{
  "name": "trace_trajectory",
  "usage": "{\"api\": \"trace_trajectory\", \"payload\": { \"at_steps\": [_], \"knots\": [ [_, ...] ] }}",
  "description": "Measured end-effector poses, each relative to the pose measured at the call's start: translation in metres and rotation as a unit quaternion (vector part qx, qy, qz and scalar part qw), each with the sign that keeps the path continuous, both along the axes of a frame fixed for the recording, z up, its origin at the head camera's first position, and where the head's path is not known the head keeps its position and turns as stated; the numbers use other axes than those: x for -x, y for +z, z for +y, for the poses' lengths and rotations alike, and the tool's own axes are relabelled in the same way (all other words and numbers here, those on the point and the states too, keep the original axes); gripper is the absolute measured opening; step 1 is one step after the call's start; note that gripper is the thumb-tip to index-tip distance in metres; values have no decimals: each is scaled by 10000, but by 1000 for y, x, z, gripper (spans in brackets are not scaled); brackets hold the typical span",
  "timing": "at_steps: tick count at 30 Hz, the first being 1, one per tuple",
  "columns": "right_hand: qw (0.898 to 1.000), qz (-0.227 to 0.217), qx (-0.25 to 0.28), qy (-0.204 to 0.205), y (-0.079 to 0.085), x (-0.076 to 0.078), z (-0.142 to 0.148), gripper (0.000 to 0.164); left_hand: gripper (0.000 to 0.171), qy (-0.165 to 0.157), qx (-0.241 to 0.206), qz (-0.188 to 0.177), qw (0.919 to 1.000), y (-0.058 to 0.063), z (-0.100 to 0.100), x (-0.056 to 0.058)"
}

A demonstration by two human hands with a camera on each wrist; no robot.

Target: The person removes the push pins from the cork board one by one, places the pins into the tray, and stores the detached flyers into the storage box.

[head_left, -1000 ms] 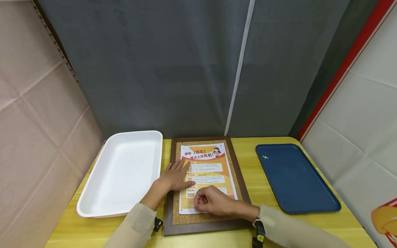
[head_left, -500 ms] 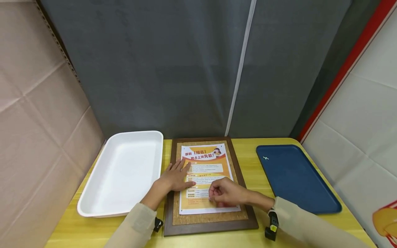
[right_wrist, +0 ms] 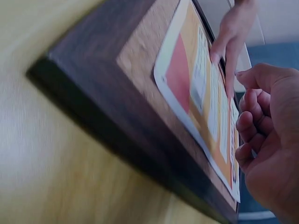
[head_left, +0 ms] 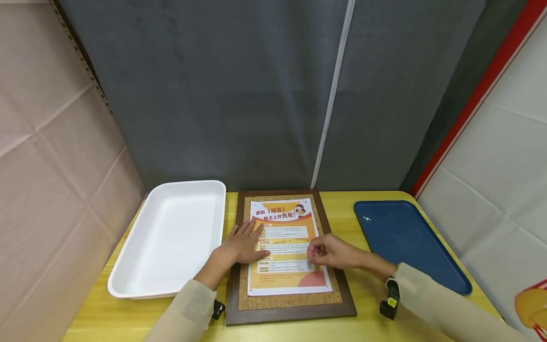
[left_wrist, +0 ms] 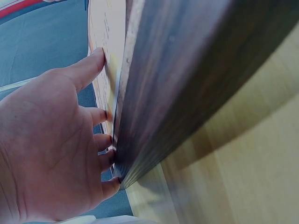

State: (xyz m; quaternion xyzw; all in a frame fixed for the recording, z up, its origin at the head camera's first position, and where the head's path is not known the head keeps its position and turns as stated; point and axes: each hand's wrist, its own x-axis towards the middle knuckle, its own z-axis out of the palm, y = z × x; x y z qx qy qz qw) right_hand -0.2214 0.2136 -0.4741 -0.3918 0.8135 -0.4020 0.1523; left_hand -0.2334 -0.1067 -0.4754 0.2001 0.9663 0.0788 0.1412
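Note:
My left hand [head_left: 243, 244] lies flat with fingers spread on the left side of a printed orange and white sheet [head_left: 284, 280], its wrist across the left edge of the board. The sheet rests on a cork board [head_left: 273, 302] with a dark brown wooden frame [head_left: 290, 312]. Small dark marks sit at the sheet's corners. Over the sheet's right edge is my right hand [head_left: 335, 251], its fingers curled. In the right wrist view, the right hand's curled fingers [right_wrist: 250, 119] show no held thing. The left wrist view has the left fingertips touching the sheet's edge area.
A white tray [head_left: 112, 280] stands left of the board. To the right lies a dark blue tray [head_left: 410, 247] with small white pieces [head_left: 366, 219] near its upper left corner. Yellow wood-grain table [head_left: 337, 195] runs between them, with a grey curtain [head_left: 239, 118] behind.
My right hand has moved from the sheet's lower part rightward and up to its right edge, uncovering the lower right corner. The left hand has stayed in place.

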Motion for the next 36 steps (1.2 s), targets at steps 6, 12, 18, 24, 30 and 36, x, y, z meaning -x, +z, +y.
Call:
{"api": "trace_trajectory", "payload": {
  "at_steps": [6, 12, 18, 24, 30, 36],
  "knots": [
    [10000, 19, -5, 31, 4, 10, 19, 7, 89, -10, 9, -28, 10000, 1, 0, 0],
    [9998, 109, -118, -81, 7, 21, 38, 7, 89, -2, 35, -63, 10000, 3, 1, 0],
    [9991, 191, -201, -336, 6, 32, 58, 8, 89, 14, 0, -74, 10000, 4, 1, 0],
    [9968, 417, -226, -643, 3, 43, 80, 9, 90, 18, 57, -88, 9999, 4, 1, 1],
    [9938, 417, -366, -963, 3, 51, 98, 8, 90, 9, 68, -78, 9999, 4, 1, 2],
    [9888, 230, -538, -1376, 7, 55, 115, 6, 90, 5, 32, -106, 9999, 4, 1, 0]
  ]
}}
